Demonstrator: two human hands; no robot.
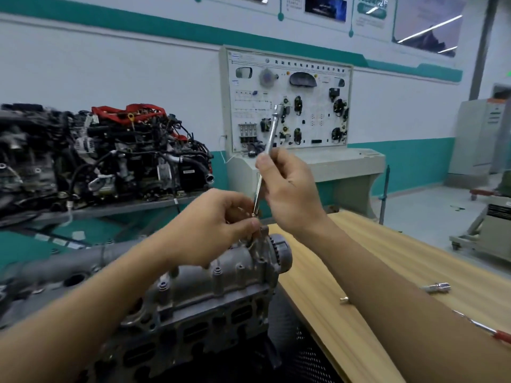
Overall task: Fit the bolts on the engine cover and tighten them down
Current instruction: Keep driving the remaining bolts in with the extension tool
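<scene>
**Driver held over far end of cover**

Right hand grips the socket driver mid-shaft, fingers curled round it, shaft tilted, head up and far. Left hand pinches the driver's lower tip, thumb and fingers pressed together. There is a bright bit at the tip, too blurred to call. The tip sits just above the far end of the engine cover, which lies near centre, left of the wooden table. On the table: loose bolt beside the right forearm, socket further right, red-handled screwdriver nearest. Complete engine far left, training panel far centre.
</scene>
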